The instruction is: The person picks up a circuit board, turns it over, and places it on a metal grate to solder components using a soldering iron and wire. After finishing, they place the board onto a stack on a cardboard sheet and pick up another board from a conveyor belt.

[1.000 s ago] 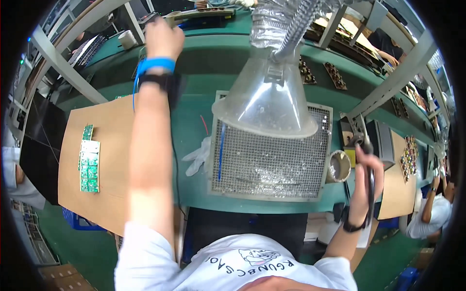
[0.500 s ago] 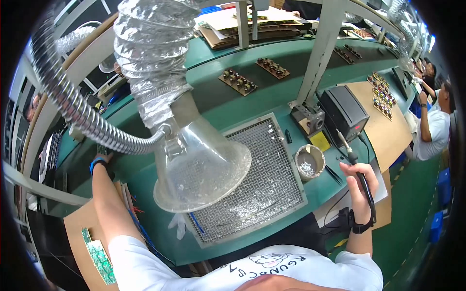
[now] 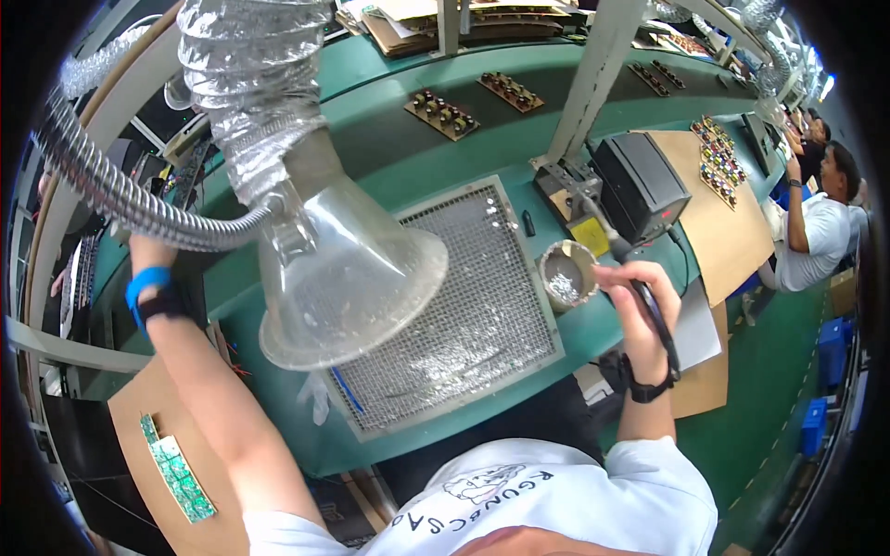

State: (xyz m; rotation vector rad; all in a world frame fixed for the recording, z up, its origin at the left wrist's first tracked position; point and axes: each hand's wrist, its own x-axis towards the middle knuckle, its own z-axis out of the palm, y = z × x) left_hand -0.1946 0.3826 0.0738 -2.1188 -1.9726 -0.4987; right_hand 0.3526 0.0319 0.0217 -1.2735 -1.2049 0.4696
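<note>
My right hand (image 3: 640, 301) is closed around a soldering iron (image 3: 660, 324), holding it upright with the tip pointing up and away. The iron's metal shaft is beside the iron stand (image 3: 565, 199) and its yellow sponge (image 3: 589, 236); whether they touch I cannot tell. Just left of that hand stands a round pot (image 3: 567, 275) with silvery bits inside. My left hand (image 3: 148, 252) reaches out to the far left, a blue band on its wrist. The flexible metal hose (image 3: 158, 222) hides its fingers, and what it touches is not visible.
A clear fume hood (image 3: 357, 287) on a foil duct hangs over a metal mesh tray (image 3: 473, 306) strewn with solder bits. Behind the stand sits a black soldering station (image 3: 640, 185). Component boards (image 3: 443, 114) lie beyond; green boards (image 3: 181, 477) lie on cardboard at left. Co-workers sit at right.
My left hand has moved farther out to the left, behind the hose. My right hand has brought the soldering iron closer to the stand and pot. The whole view has shifted slightly.
</note>
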